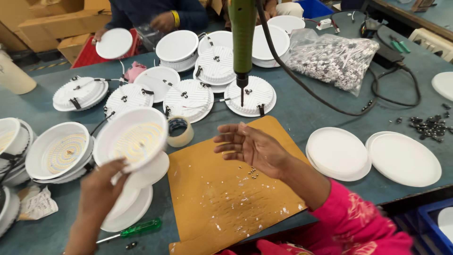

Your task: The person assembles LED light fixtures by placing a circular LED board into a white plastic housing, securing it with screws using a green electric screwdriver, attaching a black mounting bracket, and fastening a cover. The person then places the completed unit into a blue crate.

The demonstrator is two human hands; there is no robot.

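A: Left hand (101,189)?
B: Fingers wrapped on the lamp (130,138) rim, tilted so the LEDs face up.
A: Right hand (250,146)?
B: Holds nothing, fingers loosely spread, over the mat (207,208); screws (252,172) just below fingertips, driver (242,38) hanging above.

Left hand (101,189) grips round white lamp housing (130,138), tilted, LED ring inside showing, above stacked white discs (130,203). Right hand (250,147) open, palm up, over brown cardboard mat (226,198) with small screws (252,172). Green electric screwdriver (242,38) hangs above finned lamp back (250,96). Tape roll (180,131) just beside mat; green-handled screwdriver (137,229) near table edge
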